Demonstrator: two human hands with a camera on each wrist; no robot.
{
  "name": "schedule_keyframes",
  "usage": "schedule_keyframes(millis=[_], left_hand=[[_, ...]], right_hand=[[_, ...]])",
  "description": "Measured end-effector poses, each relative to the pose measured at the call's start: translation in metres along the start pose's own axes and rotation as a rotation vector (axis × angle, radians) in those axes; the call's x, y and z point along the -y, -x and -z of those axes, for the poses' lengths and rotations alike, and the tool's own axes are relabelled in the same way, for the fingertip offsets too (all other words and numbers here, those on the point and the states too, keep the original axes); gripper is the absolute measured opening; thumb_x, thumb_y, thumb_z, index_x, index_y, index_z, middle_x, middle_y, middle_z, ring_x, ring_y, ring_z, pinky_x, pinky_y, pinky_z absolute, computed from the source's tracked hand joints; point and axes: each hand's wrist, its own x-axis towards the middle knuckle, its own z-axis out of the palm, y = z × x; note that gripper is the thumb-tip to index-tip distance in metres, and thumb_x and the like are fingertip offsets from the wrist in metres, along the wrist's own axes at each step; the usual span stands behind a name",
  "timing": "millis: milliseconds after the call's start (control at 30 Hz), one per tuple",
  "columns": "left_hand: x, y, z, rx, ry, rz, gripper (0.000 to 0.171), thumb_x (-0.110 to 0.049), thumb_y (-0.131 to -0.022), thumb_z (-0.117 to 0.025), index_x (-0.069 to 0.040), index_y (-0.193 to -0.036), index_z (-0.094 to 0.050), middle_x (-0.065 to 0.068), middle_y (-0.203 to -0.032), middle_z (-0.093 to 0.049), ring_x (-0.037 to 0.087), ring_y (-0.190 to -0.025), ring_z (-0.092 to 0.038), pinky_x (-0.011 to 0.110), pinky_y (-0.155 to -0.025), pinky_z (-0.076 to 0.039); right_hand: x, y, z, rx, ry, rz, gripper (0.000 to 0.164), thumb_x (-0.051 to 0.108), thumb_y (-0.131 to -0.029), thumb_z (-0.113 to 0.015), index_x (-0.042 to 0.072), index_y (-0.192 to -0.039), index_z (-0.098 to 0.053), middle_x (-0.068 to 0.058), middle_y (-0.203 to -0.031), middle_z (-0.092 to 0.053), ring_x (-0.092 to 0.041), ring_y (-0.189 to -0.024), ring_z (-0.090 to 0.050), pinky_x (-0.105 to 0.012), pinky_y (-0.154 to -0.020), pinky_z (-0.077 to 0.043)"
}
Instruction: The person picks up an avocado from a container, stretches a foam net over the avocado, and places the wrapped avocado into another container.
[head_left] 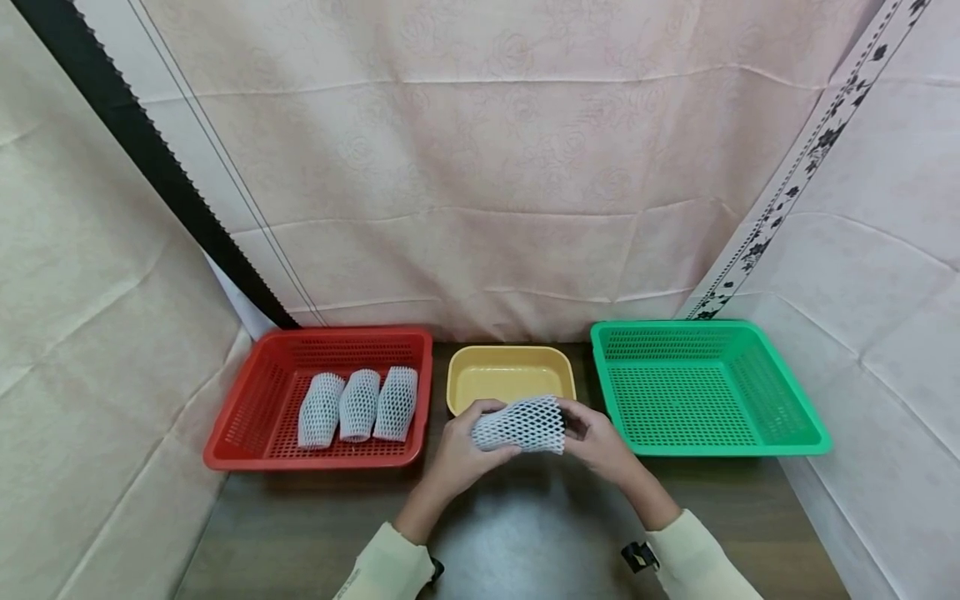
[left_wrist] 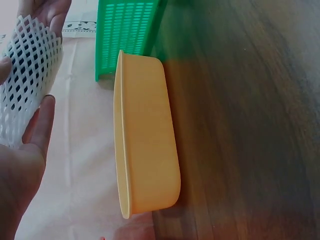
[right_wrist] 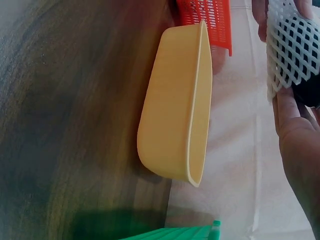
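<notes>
A white foam net sleeve (head_left: 519, 425) is held by both hands, just in front of the yellow tray (head_left: 510, 375). My left hand (head_left: 459, 457) grips its left end, thumb below and fingers above. At the other end, my right hand (head_left: 602, 446) has its fingers around the sleeve's edge. From that end a dark, rounded thing (right_wrist: 307, 92) peeks out; most of it is hidden within the netting, and its kind does not show. Three similar white net sleeves (head_left: 358, 406) lie side by side in the red basket (head_left: 318, 463) on the left.
A green basket (head_left: 712, 451) with slotted walls stands on the right. All the containers stand in a row along the back of the dark wood-grain table (head_left: 525, 533). Patterned cloth (head_left: 480, 167) hangs behind and on both sides.
</notes>
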Motion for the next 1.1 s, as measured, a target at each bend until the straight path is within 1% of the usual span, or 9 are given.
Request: schedule_keyframes(millis=[167,333,433,533,700,800,867,1000,1100], left_hand=[[-0.002,-0.001,-0.002,0.043,0.002,0.006,0.073,-0.038,-0.075,-0.093,-0.026,-0.138,-0.058,-0.009,-0.132,-0.064,0.018,-0.118,-0.059,0.051,-0.106,-0.045],[-0.003,-0.003,-0.004,0.083,-0.021,-0.031,0.075,-0.04,-0.075,-0.093,-0.032,-0.139,-0.056,-0.012,-0.134,-0.063,0.014,-0.119,-0.059,0.046,-0.105,-0.048],[-0.003,-0.003,-0.004,0.105,-0.029,-0.031,0.075,-0.04,-0.075,-0.093,-0.037,-0.139,-0.055,-0.012,-0.135,-0.063,0.014,-0.119,-0.059,0.045,-0.104,-0.049],[-0.004,-0.002,-0.003,0.114,-0.064,-0.025,0.075,-0.039,-0.075,-0.093,-0.037,-0.14,-0.054,-0.01,-0.135,-0.063,0.014,-0.118,-0.059,0.045,-0.103,-0.049],[-0.009,-0.003,0.001,0.135,-0.263,-0.064,0.077,-0.044,-0.077,-0.09,-0.027,-0.143,-0.055,-0.006,-0.137,-0.062,0.015,-0.118,-0.058,0.045,-0.103,-0.051],[-0.013,-0.004,0.002,0.16,-0.418,-0.093,0.081,-0.049,-0.078,-0.088,-0.022,-0.146,-0.051,-0.003,-0.138,-0.061,0.015,-0.117,-0.059,0.043,-0.102,-0.053],[-0.017,-0.005,0.002,0.179,-0.508,-0.091,0.085,-0.052,-0.078,-0.086,-0.022,-0.148,-0.048,-0.002,-0.136,-0.061,0.015,-0.113,-0.061,0.041,-0.1,-0.055],[-0.022,-0.006,0.001,0.213,-0.634,-0.082,0.091,-0.051,-0.077,-0.085,-0.018,-0.151,-0.043,0.003,-0.131,-0.059,0.016,-0.103,-0.061,0.039,-0.092,-0.058],[-0.024,-0.007,0.004,0.217,-0.667,-0.074,0.088,-0.045,-0.078,-0.085,-0.015,-0.149,-0.044,0.006,-0.127,-0.056,0.016,-0.1,-0.059,0.038,-0.089,-0.058]], right_hand=[[-0.001,-0.001,-0.004,0.009,0.033,0.001,0.047,0.007,-0.094,-0.074,-0.004,-0.136,-0.058,-0.024,-0.124,-0.066,-0.009,-0.101,-0.065,-0.022,-0.086,-0.057],[0.0,-0.004,-0.009,0.016,0.06,0.001,0.045,0.01,-0.089,-0.08,-0.001,-0.129,-0.063,-0.021,-0.118,-0.069,-0.01,-0.095,-0.067,-0.024,-0.083,-0.058],[0.001,-0.004,-0.011,0.024,0.06,-0.002,0.046,0.009,-0.088,-0.082,-0.002,-0.128,-0.064,-0.022,-0.118,-0.07,-0.011,-0.095,-0.068,-0.025,-0.082,-0.058],[0.001,-0.003,-0.012,0.02,0.076,0.0,0.046,0.008,-0.087,-0.082,-0.003,-0.128,-0.064,-0.023,-0.119,-0.07,-0.011,-0.096,-0.067,-0.024,-0.082,-0.058],[-0.002,-0.003,-0.014,0.002,0.112,-0.02,0.044,0.009,-0.088,-0.082,-0.003,-0.126,-0.065,-0.021,-0.116,-0.07,-0.012,-0.094,-0.066,-0.022,-0.081,-0.057],[-0.003,-0.004,-0.016,-0.012,0.131,-0.038,0.043,0.01,-0.087,-0.082,-0.001,-0.125,-0.065,-0.018,-0.114,-0.07,-0.013,-0.093,-0.065,-0.022,-0.08,-0.057],[-0.002,-0.004,-0.018,-0.016,0.137,-0.038,0.044,0.011,-0.087,-0.083,0.001,-0.125,-0.064,-0.017,-0.114,-0.07,-0.015,-0.093,-0.065,-0.023,-0.08,-0.057],[0.002,-0.007,-0.022,-0.01,0.168,0.012,0.045,0.011,-0.089,-0.081,0.003,-0.129,-0.062,-0.016,-0.117,-0.07,-0.02,-0.099,-0.067,-0.027,-0.084,-0.059],[0.005,-0.009,-0.024,-0.015,0.24,0.087,0.042,0.007,-0.091,-0.078,0.004,-0.13,-0.062,-0.014,-0.119,-0.07,-0.022,-0.102,-0.069,-0.031,-0.087,-0.06]])
